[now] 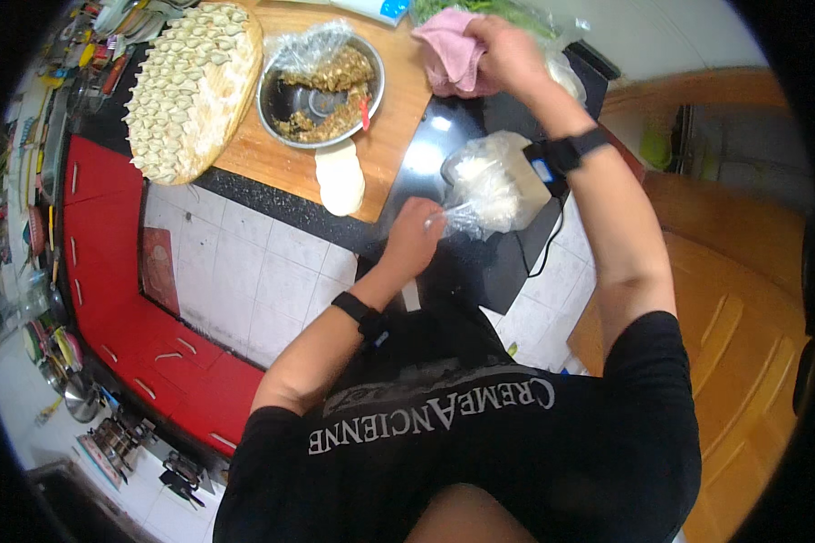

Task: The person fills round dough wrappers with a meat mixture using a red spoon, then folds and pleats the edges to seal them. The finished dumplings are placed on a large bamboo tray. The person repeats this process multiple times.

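Note:
In my left hand is the gathered end of a clear plastic bag with pale contents, on the black countertop. My right hand grips a pink cloth at the counter's back right. Left of the cloth, a metal bowl holds brown minced filling, with plastic film over part of its rim. A red handle leans at the bowl's right side. Several overlapping round dough wrappers lie just before the bowl on the wooden board.
A floured round board bears rows of dumplings and juts past the counter's front edge. Bagged leafy greens lie behind the cloth. A black cable hangs off the right edge. Red cabinets stand left; a wooden door is right.

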